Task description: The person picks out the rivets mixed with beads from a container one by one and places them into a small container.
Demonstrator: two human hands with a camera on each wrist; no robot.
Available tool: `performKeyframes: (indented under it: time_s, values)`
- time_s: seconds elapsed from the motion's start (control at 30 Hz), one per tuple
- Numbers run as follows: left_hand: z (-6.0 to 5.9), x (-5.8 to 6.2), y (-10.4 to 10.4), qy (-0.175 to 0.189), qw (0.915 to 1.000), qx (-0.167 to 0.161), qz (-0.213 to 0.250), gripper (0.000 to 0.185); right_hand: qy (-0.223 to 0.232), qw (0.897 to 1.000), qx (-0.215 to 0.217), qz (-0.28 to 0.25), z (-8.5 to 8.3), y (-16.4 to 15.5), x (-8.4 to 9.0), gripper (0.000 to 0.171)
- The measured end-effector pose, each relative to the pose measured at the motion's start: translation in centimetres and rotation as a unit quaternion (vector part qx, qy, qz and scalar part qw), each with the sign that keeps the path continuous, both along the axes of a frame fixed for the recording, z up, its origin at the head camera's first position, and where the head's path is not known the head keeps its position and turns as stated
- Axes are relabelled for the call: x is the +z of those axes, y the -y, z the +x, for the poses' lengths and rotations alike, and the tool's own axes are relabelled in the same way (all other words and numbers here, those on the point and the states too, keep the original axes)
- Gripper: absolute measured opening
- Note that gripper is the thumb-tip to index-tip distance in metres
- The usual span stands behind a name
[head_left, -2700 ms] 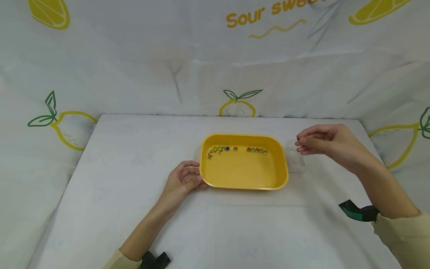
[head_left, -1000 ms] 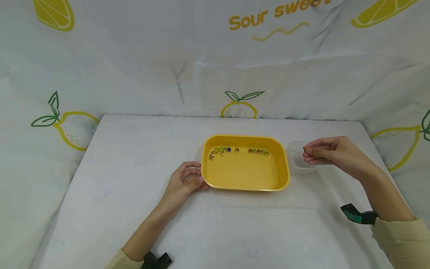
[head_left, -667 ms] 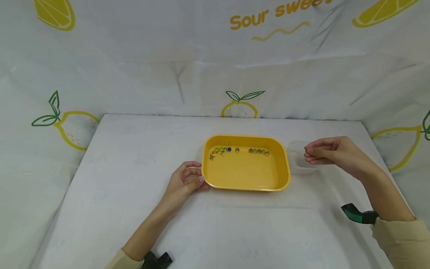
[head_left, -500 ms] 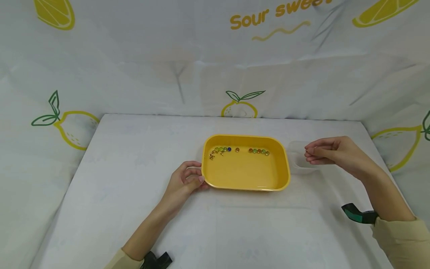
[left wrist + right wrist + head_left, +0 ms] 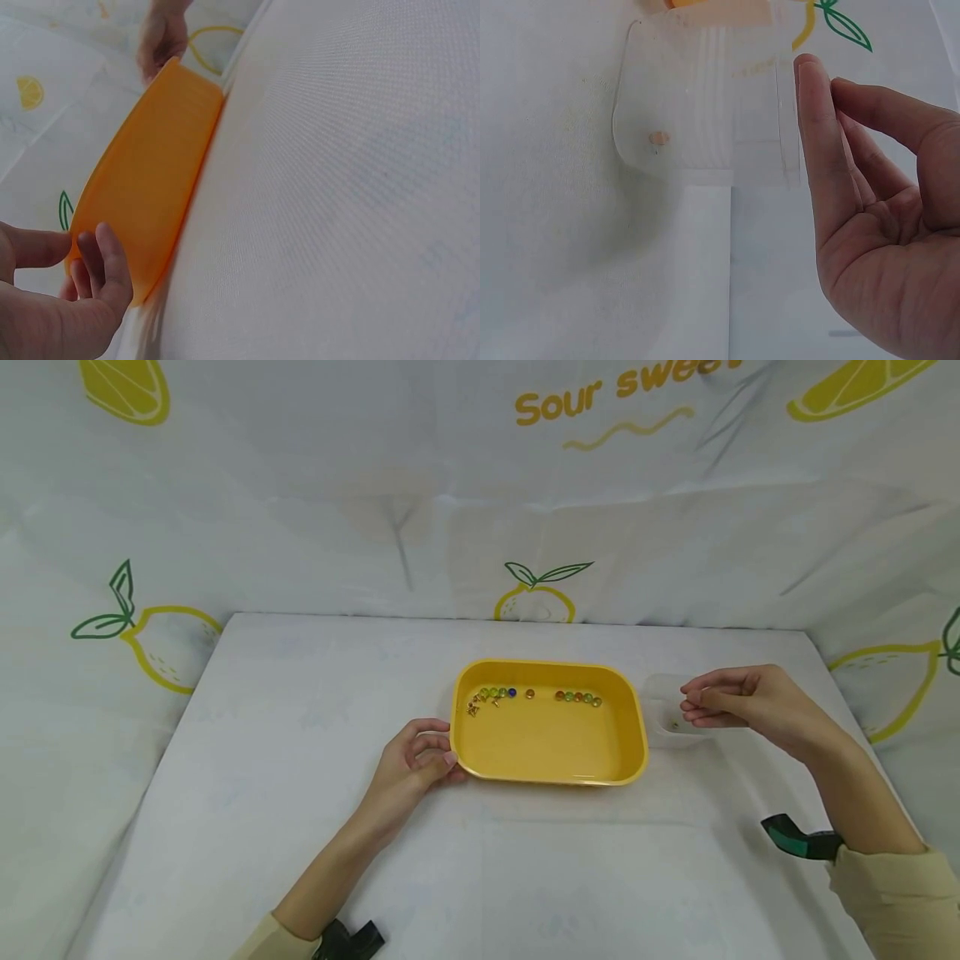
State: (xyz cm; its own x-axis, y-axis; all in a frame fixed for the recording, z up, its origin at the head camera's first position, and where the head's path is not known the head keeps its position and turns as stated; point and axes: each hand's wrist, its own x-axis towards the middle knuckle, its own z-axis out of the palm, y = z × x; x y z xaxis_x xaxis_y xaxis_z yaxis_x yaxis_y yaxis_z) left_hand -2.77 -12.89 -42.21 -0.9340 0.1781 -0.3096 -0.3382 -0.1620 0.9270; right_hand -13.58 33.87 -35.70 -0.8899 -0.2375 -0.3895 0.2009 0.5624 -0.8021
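A yellow tray (image 5: 547,747) sits mid-table, its outer wall (image 5: 142,180) filling the left wrist view. Coloured beads (image 5: 576,697) line its far wall, with small brass pins (image 5: 472,707) at the far left corner. My left hand (image 5: 418,760) grips the tray's near left corner, fingers (image 5: 105,259) against the wall. A small clear container (image 5: 662,685) stands just right of the tray. My right hand (image 5: 731,702) hovers over it, fingers (image 5: 817,150) loosely extended and holding nothing. A tiny orange piece (image 5: 658,138) lies inside the container (image 5: 705,97).
A white cloth covers the table (image 5: 300,735), and lemon-print fabric walls (image 5: 532,597) close in the back and sides. Dark straps sit on both wrists (image 5: 798,841). The right hand (image 5: 161,37) shows beyond the tray's far end.
My right hand dropped from above the container to beside it and let go of the small piece it pinched, which now lies in the container. The left hand and tray stayed put.
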Motion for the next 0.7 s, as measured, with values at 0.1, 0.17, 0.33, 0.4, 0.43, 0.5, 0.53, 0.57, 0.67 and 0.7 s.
performKeyframes:
  time_s: [0.1, 0.17, 0.33, 0.4, 0.43, 0.5, 0.53, 0.57, 0.67, 0.7]
  values:
    - [0.0, 0.0, 0.0, 0.000, 1.0000, 0.001, 0.001, 0.050, 0.000, 1.000, 0.001, 0.004, 0.0, 0.1, 0.0, 0.049]
    - [0.0, 0.0, 0.0, 0.000, 1.0000, 0.001, 0.002, 0.050, -0.002, 1.000, 0.001, 0.004, 0.0, 0.2, 0.0, 0.048]
    - [0.0, -0.1, 0.1, 0.000, 1.0000, 0.000, 0.003, 0.050, -0.007, 1.000, 0.005, 0.005, 0.0, 0.4, 0.0, 0.047]
    - [0.0, -0.1, 0.1, 0.000, 1.0000, -0.001, 0.003, 0.050, -0.009, 1.000, 0.010, 0.011, -0.1, 0.6, 0.0, 0.046]
    - [0.0, -0.1, 0.1, -0.001, 1.0000, -0.001, 0.002, 0.050, -0.010, 1.000, 0.012, 0.015, -0.1, 0.7, 0.1, 0.046]
    - [0.0, -0.2, 0.1, -0.001, 1.0000, -0.001, 0.002, 0.050, -0.011, 1.000, 0.016, 0.021, -0.1, 1.0, 0.2, 0.046]
    - [0.0, -0.2, 0.1, -0.001, 1.0000, -0.002, 0.002, 0.050, -0.010, 1.000, 0.017, 0.024, -0.1, 1.1, 0.3, 0.046]
    - [0.0, -0.2, 0.1, -0.001, 1.0000, -0.001, 0.002, 0.050, -0.010, 0.999, 0.018, 0.025, -0.2, 1.3, 0.4, 0.046]
    - [0.0, -0.2, 0.2, -0.002, 1.0000, -0.002, 0.002, 0.050, -0.011, 0.999, 0.020, 0.025, -0.2, 1.8, 0.6, 0.047]
    - [0.0, -0.2, 0.2, -0.003, 1.0000, -0.002, 0.003, 0.050, -0.013, 0.999, 0.021, 0.025, -0.2, 2.0, 0.7, 0.047]
